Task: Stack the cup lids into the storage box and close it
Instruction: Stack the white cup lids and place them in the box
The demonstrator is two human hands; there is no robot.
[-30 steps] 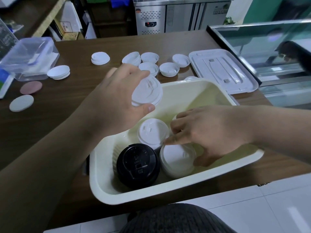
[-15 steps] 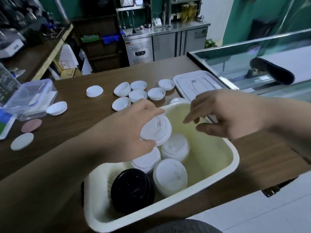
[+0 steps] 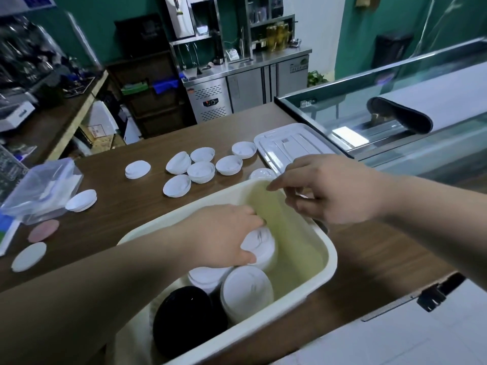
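A cream storage box (image 3: 330,255) stands on the brown counter in front of me. Inside it are stacks of white lids (image 3: 246,291) and a black lid stack (image 3: 184,316). My left hand (image 3: 224,238) reaches into the box and grips a white lid stack (image 3: 262,248) from above. My right hand (image 3: 326,188) hovers over the box's far right corner, fingers loosely bent, holding nothing. Several loose white lids (image 3: 201,171) lie on the counter beyond the box. The box's white cover (image 3: 287,144) lies flat at the back right.
A clear plastic container (image 3: 42,191) sits at the left with a white lid (image 3: 80,201) and two flat discs (image 3: 29,256) near it. A glass display case (image 3: 395,114) borders the counter on the right. The counter's front edge runs just behind the box.
My left hand has lowered its white lid stack down into the box. My right hand rose out of the box and now hangs above its far right corner. The view tilted up.
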